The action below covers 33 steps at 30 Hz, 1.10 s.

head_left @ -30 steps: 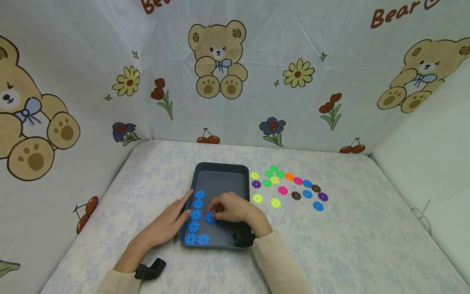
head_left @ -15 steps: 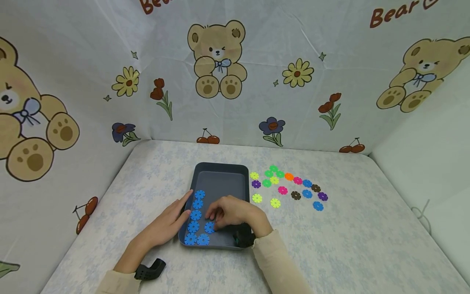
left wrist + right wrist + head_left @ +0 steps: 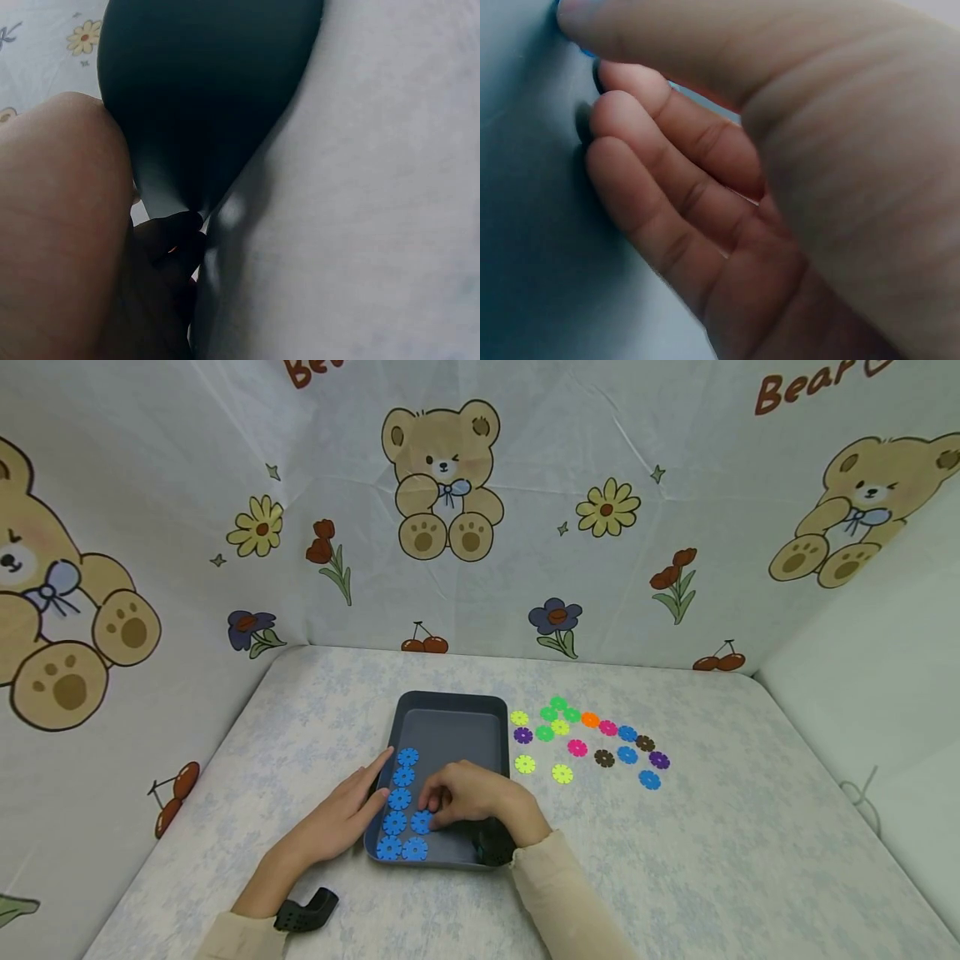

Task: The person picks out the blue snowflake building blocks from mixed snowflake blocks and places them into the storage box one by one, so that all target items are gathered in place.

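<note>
Along the left side of a dark grey tray, several blue notched discs form a column, with one more blue disc beside its lower end. My left hand holds the tray's left rim, thumb over the edge; the left wrist view shows its shaded fingers against the outer wall. Inside the tray, my right hand presses a blue disc with its thumb at the right edge. In the right wrist view the other fingers hang loosely bent, apart from the disc, which the thumb mostly hides.
Right of the tray, several notched discs in yellow, green, orange, pink, brown, purple and blue lie scattered on the pale patterned table. A cloth printed with bears hangs at the back and left. A white cable shows at far right.
The blue disc under my right hand has moved toward me, then left up to the column. The right hand's fingers have spread off the disc, leaving the thumb on it. The left hand stays put.
</note>
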{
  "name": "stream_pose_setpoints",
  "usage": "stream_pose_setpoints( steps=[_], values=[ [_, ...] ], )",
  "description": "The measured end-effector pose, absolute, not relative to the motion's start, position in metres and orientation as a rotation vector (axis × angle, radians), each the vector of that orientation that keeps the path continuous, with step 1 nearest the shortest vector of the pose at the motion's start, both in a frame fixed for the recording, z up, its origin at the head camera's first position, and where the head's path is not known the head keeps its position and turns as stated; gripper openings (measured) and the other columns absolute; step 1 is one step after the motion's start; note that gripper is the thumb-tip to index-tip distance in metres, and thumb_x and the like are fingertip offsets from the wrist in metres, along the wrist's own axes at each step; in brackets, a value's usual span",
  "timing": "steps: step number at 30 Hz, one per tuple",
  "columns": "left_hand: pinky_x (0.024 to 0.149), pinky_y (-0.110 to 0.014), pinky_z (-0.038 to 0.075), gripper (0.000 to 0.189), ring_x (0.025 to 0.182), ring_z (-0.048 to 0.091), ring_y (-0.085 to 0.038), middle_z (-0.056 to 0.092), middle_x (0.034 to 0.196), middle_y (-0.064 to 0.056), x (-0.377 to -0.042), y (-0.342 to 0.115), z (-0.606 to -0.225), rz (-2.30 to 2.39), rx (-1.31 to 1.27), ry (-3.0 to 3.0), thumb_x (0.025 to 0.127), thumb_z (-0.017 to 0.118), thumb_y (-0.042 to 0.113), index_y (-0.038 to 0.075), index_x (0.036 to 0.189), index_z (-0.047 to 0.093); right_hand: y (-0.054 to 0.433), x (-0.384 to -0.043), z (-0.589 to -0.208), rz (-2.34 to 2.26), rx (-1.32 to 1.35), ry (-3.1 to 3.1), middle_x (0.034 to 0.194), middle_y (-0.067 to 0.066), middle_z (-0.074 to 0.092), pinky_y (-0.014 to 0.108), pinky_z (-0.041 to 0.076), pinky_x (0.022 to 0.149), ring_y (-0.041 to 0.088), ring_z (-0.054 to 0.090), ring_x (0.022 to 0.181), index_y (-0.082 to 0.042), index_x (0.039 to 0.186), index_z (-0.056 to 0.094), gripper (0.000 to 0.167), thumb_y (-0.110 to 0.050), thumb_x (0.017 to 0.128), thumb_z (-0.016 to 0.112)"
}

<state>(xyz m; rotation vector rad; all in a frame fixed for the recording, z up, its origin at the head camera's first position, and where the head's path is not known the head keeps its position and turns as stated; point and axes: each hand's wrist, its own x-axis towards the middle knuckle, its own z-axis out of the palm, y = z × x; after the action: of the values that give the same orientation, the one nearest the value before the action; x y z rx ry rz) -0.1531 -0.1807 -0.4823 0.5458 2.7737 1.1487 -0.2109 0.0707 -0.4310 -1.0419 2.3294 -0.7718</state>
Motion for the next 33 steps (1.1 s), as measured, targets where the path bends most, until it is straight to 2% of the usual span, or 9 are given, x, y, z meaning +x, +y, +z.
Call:
stream_pose_setpoints(
  steps=[16,33],
  values=[
    [0.116,-0.073,0.025,0.064,0.152,0.026,-0.05,0.026,0.168,-0.02,-0.1523,-0.1797,-0.4791,1.148,0.546,2.765,0.113,0.041,0.04,0.024,0.168,0.013,0.0697,-0.2124,-0.4361,-0.792,-1.078,2.312,0.084,-0.012,0.069,0.017,0.051,0.068,0.0,0.061,0.072,-0.017,0.103,0.079,0.016,-0.016,0.088,0.084],
    [0.117,-0.073,0.025,0.064,0.152,0.026,-0.049,0.026,0.168,-0.021,-0.1528,-0.1795,-0.4795,1.153,0.55,2.761,0.113,0.041,0.038,0.023,0.168,0.012,0.0734,-0.2129,-0.433,-0.802,-1.069,2.281,0.089,-0.009,0.07,0.017,0.052,0.069,0.001,0.061,0.075,-0.015,0.109,0.078,0.021,-0.014,0.089,0.083]
  ],
)
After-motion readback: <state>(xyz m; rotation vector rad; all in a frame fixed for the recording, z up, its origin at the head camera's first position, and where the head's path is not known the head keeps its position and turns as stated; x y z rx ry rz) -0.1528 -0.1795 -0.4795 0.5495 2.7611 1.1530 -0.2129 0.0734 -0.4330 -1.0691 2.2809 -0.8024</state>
